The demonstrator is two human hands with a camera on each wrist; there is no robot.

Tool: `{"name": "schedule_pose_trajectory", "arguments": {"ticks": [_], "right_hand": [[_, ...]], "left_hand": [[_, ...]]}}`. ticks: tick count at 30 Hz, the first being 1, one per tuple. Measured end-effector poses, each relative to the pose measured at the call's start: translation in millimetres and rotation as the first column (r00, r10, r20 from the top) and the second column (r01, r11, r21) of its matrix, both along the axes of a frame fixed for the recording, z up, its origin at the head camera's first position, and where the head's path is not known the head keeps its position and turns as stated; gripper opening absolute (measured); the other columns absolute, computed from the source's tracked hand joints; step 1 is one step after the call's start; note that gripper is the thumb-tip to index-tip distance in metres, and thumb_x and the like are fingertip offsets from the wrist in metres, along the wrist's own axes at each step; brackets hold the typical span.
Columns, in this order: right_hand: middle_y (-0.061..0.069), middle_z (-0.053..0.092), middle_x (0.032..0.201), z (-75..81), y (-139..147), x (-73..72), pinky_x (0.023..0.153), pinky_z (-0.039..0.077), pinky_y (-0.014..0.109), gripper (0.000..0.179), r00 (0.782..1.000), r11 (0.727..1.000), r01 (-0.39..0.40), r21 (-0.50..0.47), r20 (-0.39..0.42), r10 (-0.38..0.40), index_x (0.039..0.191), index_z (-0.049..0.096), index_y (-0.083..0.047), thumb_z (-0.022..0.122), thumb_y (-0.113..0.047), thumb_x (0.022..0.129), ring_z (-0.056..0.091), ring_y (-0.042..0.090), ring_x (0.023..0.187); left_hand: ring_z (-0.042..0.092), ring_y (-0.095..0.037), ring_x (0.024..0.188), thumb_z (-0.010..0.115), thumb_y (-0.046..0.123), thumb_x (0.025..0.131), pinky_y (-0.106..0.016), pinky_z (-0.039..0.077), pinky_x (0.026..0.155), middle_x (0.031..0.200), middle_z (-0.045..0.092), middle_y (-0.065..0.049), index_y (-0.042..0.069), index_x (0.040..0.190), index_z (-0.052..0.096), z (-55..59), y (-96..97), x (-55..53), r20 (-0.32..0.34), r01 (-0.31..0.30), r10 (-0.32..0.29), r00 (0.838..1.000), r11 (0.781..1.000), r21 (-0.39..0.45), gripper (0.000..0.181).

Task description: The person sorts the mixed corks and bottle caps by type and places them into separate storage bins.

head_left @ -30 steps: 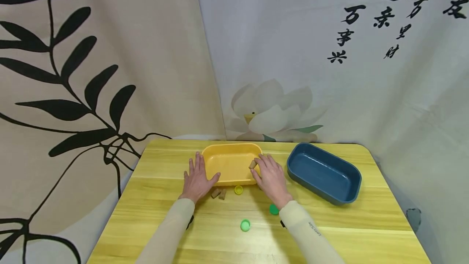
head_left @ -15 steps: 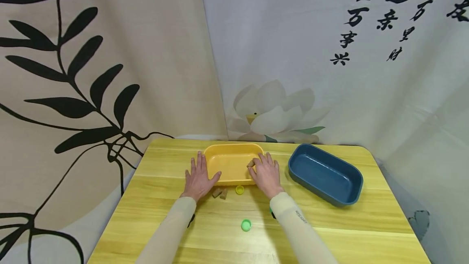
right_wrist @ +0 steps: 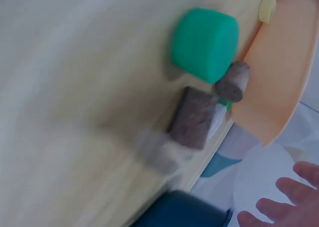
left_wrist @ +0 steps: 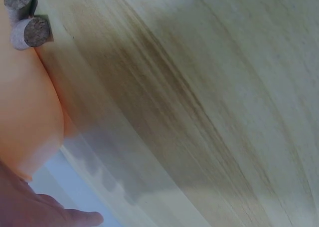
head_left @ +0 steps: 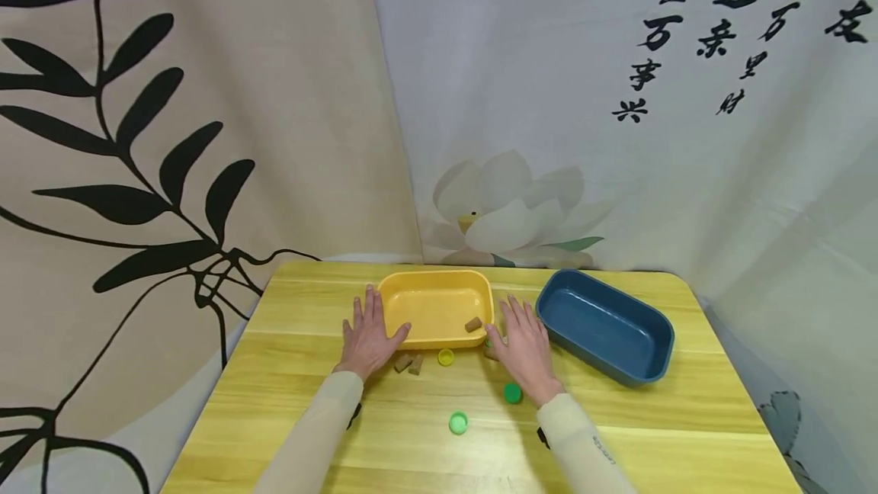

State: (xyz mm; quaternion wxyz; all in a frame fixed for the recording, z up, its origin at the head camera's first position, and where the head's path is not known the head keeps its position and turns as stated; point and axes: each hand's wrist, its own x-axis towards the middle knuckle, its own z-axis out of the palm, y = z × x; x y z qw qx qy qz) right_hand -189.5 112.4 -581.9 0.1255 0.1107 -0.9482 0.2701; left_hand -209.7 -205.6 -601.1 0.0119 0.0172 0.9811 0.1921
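A shallow yellow tray (head_left: pixel 434 277) lies between the two hands in the head view. My left hand (head_left: pixel 370 338) is spread at its left edge, holding nothing. Inside the tray, near its right end, lies a cork (head_left: pixel 473 324). Just off the tray's right corner is my right hand (head_left: pixel 527 357), fingers extended with nothing held. Partly hidden beside its thumb is another cork (head_left: pixel 490 354); the right wrist view shows a brown cork piece (right_wrist: pixel 192 118) and a round cork (right_wrist: pixel 233 81) there. Two corks (head_left: pixel 414 364) sit at the tray's front edge near my left thumb.
A deep blue box (head_left: pixel 604 326) stands to the right. In front of the tray lie a yellow cap (head_left: pixel 446 357), a light green cap (head_left: pixel 458 423) and a darker green cap (head_left: pixel 512 392). Printed cloth (head_left: pixel 514 97) hangs behind the wooden table (head_left: pixel 398 448).
My right hand has let go of the cork, which now lies in the tray, and has moved right and toward me, out of the tray. The left hand stays in place.
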Motion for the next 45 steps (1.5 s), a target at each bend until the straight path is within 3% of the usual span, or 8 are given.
{"name": "schedule_pose_trajectory", "arguments": {"ticks": [8, 15, 24, 33, 38, 45], "right_hand": [[0.016, 0.039, 0.163, -1.3, 28, 34.2, 0.114, 0.032, 0.069, 0.066, 1.0, 1.0, -0.002, 0.01, 0.002, 0.002, 0.155, 0.047, -0.006, 0.055, -0.049, 0.105, 0.03, 0.043, 0.152], [0.016, 0.038, 0.163, -8.7, 42, 58.9, 0.111, 0.036, 0.069, 0.072, 0.998, 0.991, -0.059, 0.121, -0.008, 0.06, 0.154, 0.048, -0.005, 0.061, -0.052, 0.101, 0.034, 0.045, 0.149], [0.016, 0.038, 0.163, -18.7, 54, 78.4, 0.114, 0.034, 0.067, 0.076, 0.996, 0.978, -0.093, 0.188, 0.016, 0.092, 0.155, 0.047, -0.008, 0.061, -0.057, 0.099, 0.034, 0.046, 0.148], [0.016, 0.038, 0.163, -26.8, 67, 84.6, 0.113, 0.034, 0.067, 0.076, 0.993, 0.968, -0.102, 0.23, 0.079, 0.086, 0.154, 0.049, -0.009, 0.064, -0.057, 0.097, 0.034, 0.045, 0.149], [0.019, 0.044, 0.159, -27.6, 72, 79.3, 0.108, 0.04, 0.069, 0.072, 0.994, 0.958, -0.104, 0.266, 0.043, 0.096, 0.151, 0.052, -0.009, 0.076, -0.043, 0.093, 0.04, 0.048, 0.144], [0.02, 0.051, 0.153, -29.2, 73, 70.8, 0.101, 0.046, 0.068, 0.062, 0.993, 0.948, -0.117, 0.295, 0.009, 0.119, 0.146, 0.058, -0.011, 0.079, -0.03, 0.091, 0.048, 0.05, 0.137]], "left_hand": [[0.002, -0.048, 0.156, 0.045, 0.071, 0.099, -0.08, 0.016, 0.113, 0.173, -0.01, -0.014, 0.0, 0.164, 0.004, 1.3, -0.5, 2.3, -0.01, 0.007, -0.007, 1.0, 1.0, -0.005, 0.105], [0.003, -0.049, 0.156, 0.047, 0.069, 0.099, -0.081, 0.016, 0.112, 0.173, -0.007, -0.016, -0.002, 0.164, 0.005, 2.5, 1.4, 1.3, -0.019, 0.015, -0.015, 1.0, 1.0, -0.004, 0.104], [0.004, -0.05, 0.155, 0.044, 0.071, 0.099, -0.081, 0.018, 0.112, 0.173, -0.005, -0.017, -0.002, 0.164, 0.005, 2.1, -0.3, 0.3, -0.026, 0.02, -0.02, 0.999, 1.0, -0.01, 0.105], [0.005, -0.049, 0.155, 0.047, 0.069, 0.1, -0.081, 0.019, 0.111, 0.173, -0.007, -0.016, -0.001, 0.164, 0.006, -1.4, -1.9, -0.6, -0.032, 0.019, -0.02, 0.999, 1.0, -0.013, 0.104], [0.005, -0.05, 0.155, 0.048, 0.067, 0.1, -0.082, 0.019, 0.111, 0.173, -0.006, -0.016, -0.002, 0.164, 0.006, -0.7, -2.5, -0.6, -0.039, 0.021, -0.021, 0.999, 1.0, -0.009, 0.104], [0.002, -0.048, 0.156, 0.047, 0.069, 0.099, -0.08, 0.018, 0.112, 0.173, -0.006, -0.016, -0.001, 0.164, 0.004, 0.0, -1.9, 0.3, -0.018, 0.019, -0.019, 1.0, 1.0, 0.001, 0.104]]}}
